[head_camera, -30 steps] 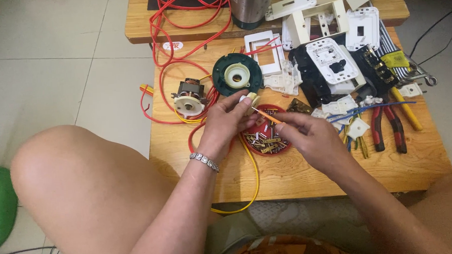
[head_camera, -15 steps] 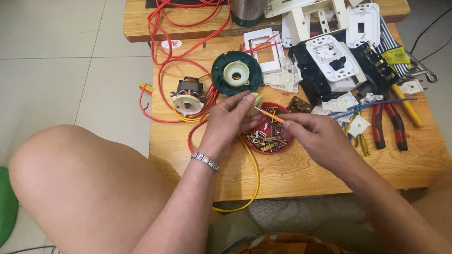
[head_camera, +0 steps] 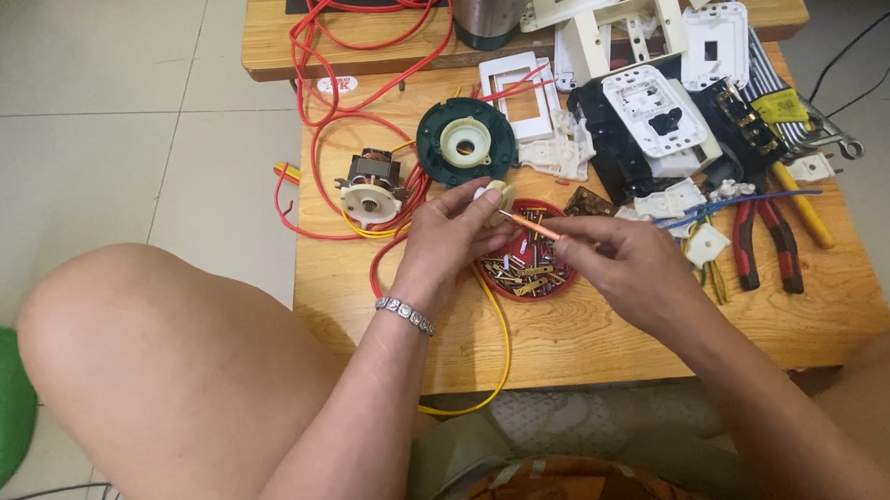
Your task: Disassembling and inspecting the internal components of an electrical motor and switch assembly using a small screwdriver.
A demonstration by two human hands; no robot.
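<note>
Left hand (head_camera: pixel 445 238) grip pinching small cream round part (head_camera: pixel 496 196) just above red dish (head_camera: pixel 526 263) of small metal bits on wooden desk (head_camera: pixel 606 333). Right hand (head_camera: pixel 628 263) grip pinching thin orange screwdriver (head_camera: pixel 531 224), tip touching cream part, shaft over dish. Red-handled pliers (head_camera: pixel 760 239) right of dish; small motor (head_camera: pixel 372 188) left.

Bright, even daylight, sharply focused

The wooden table (head_camera: pixel 586 344) is being lit softly from above; faint shadows are being cast, and edges are being bent slightly.

Bare table edge (head_camera: pixel 606 348) — clutter beyond; wires left
</note>
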